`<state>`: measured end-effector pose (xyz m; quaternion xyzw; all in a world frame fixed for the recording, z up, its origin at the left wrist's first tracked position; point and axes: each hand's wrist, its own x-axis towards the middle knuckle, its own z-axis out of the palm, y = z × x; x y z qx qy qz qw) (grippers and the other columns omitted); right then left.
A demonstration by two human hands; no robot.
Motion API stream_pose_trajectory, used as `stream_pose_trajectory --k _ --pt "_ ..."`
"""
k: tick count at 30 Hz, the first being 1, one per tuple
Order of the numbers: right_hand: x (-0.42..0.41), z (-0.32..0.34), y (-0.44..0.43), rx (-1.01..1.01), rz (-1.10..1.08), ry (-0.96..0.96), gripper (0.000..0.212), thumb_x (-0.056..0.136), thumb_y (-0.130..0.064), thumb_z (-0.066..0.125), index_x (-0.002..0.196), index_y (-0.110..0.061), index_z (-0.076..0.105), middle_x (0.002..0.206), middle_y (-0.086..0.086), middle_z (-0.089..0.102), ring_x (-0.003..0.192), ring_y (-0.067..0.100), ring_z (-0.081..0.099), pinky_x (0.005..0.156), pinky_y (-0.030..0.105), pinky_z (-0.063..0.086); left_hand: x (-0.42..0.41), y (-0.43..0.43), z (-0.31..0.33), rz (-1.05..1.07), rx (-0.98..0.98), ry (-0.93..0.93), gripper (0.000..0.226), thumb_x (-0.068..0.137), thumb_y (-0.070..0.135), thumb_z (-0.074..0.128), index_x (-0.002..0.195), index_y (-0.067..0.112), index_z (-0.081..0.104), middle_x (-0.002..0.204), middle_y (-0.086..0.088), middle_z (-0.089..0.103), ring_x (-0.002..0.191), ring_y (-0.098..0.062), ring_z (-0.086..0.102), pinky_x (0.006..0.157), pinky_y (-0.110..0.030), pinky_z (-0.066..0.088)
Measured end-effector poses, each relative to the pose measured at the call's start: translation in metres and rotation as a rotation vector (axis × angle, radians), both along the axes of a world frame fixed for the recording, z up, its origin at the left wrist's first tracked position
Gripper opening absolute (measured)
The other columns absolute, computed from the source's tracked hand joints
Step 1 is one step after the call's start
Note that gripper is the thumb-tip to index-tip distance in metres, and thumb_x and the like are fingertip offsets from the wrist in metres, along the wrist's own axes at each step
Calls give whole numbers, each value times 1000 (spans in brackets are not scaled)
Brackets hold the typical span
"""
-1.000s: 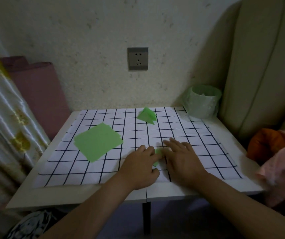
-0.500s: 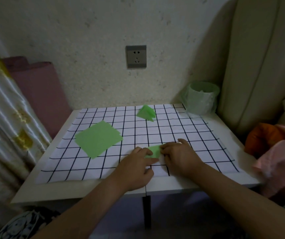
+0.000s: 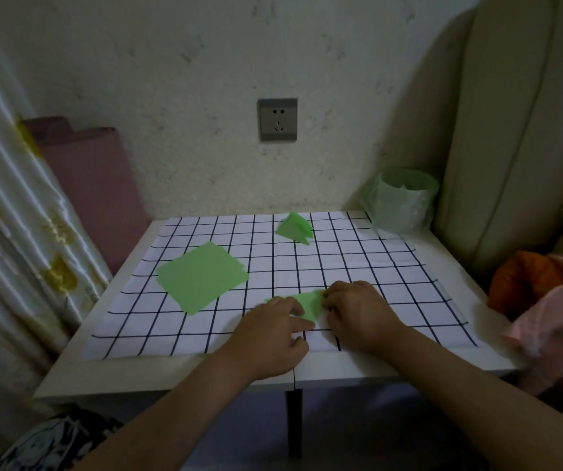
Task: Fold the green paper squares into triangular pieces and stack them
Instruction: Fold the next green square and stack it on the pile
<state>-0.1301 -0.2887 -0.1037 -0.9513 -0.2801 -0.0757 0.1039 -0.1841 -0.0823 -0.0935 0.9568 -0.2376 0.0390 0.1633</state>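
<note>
Both hands work one partly folded green piece (image 3: pixel 311 302), which lies flat on the grid mat (image 3: pixel 375 266) near the front edge of the desk (image 3: pixel 497 348), about midway along it. Left hand (image 3: pixel 270 334) is palm down, its fingers (image 3: pixel 295 309) laid fairly straight over the piece's left part and pressing it to the mat. Right hand (image 3: pixel 358 314) has its fingers curled, tips at the piece's right corner; cannot tell if they pinch the paper or just press it. A pile of unfolded green squares (image 3: pixel 202 277) sits flat toward the left edge, apart from both hands. The finished triangles (image 3: pixel 295 227) are stacked near the back edge, roughly centre. A bin with a green bag (image 3: pixel 401 202) stands at the back right corner. There is a wall socket (image 3: pixel 277 120) above the back edge.
</note>
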Motion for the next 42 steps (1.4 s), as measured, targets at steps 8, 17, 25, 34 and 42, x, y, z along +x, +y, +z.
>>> stream_pose_trajectory --k 8,17,25,34,42 --pt "12 6 -2 54 -15 49 20 80 -27 59 93 -26 74 83 -7 63 74 13 56 78 37 51 31 -6 1 -9 -170 53 36 85 44 69 116 27 66 107 10 59 103 -8 50 91 -35 47" --pt "26 21 -7 102 108 131 31 80 -37 72 110 -29 74 110 -8 66 98 12 60 87 35 50 60 0 9 -104 -169 -18 20 91 29 57 97 21 75 89 7 70 79 -9 62 73 -36 53" --pt "37 44 -1 586 -42 393 10 91 -17 68 84 -22 74 81 -6 72 78 7 67 75 31 57 65 6 32 107 -661 75 12 94 23 64 94 27 75 87 13 74 82 -6 69 75 -27 57" --pt "41 59 18 970 -54 426 49 77 -7 82 120 -22 66 86 2 73 82 18 71 80 35 60 60 14 59 267 -930 585 16 89 2 67 103 9 70 80 -12 75 69 -23 73 64 -27 59" --pt "42 48 15 705 -12 -156 46 90 1 60 124 -28 62 128 -7 51 97 3 57 79 16 47 70 22 47 380 -1190 714 24 95 0 57 118 0 64 97 -20 74 82 -24 73 72 -28 60"
